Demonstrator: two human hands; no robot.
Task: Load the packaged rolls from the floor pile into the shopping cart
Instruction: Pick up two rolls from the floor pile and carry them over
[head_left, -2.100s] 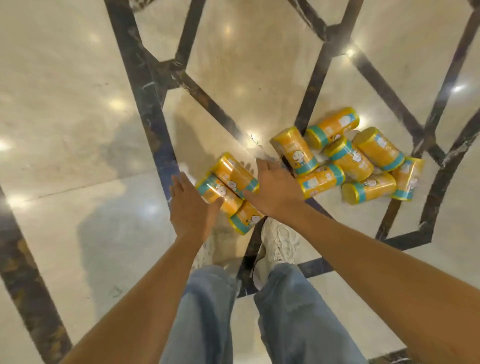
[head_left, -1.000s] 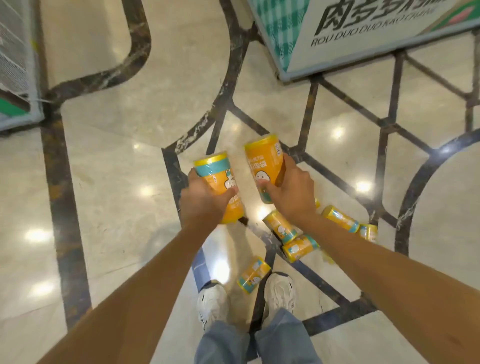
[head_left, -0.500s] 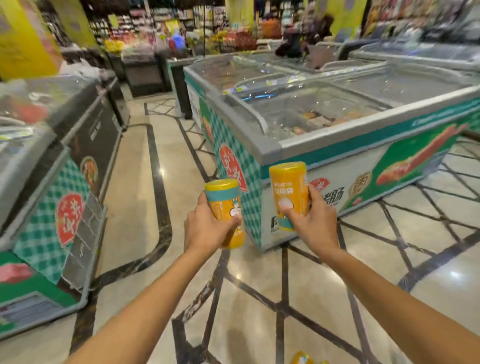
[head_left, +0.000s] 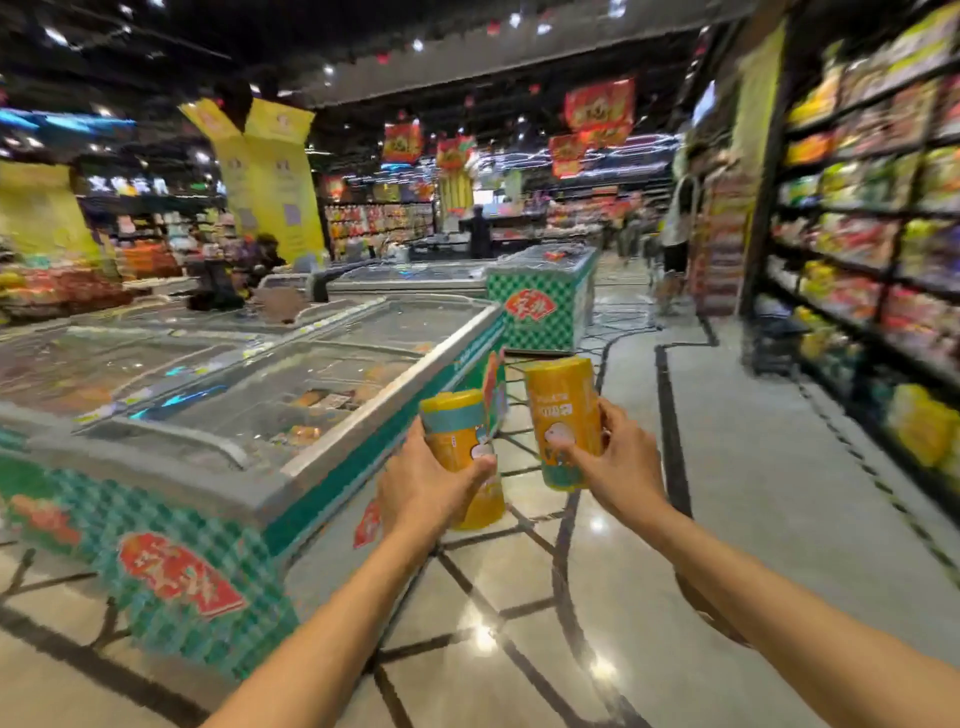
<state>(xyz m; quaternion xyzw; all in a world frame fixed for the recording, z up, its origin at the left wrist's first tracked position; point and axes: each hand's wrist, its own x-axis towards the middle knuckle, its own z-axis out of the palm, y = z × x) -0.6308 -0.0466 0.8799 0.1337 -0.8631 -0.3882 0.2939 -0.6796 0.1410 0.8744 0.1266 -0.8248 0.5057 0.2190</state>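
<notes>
I hold two yellow packaged rolls with teal bands upright in front of me at chest height. My left hand (head_left: 423, 486) grips the left roll (head_left: 460, 434) around its lower half. My right hand (head_left: 621, 465) grips the right roll (head_left: 561, 410), which stands a little higher. The floor pile and the shopping cart are out of view.
A long chest freezer (head_left: 234, 499) with glass lids and green checked sides stands close on my left. A second freezer (head_left: 545, 301) sits farther ahead. Stocked shelves (head_left: 872, 249) line the right side. A tiled aisle (head_left: 727, 467) runs ahead between them, with people far off.
I lifted both rolls off the floor pile and straightened up. My view swung from the floor up and to the right, down the aisle. Both hands keep their grip.
</notes>
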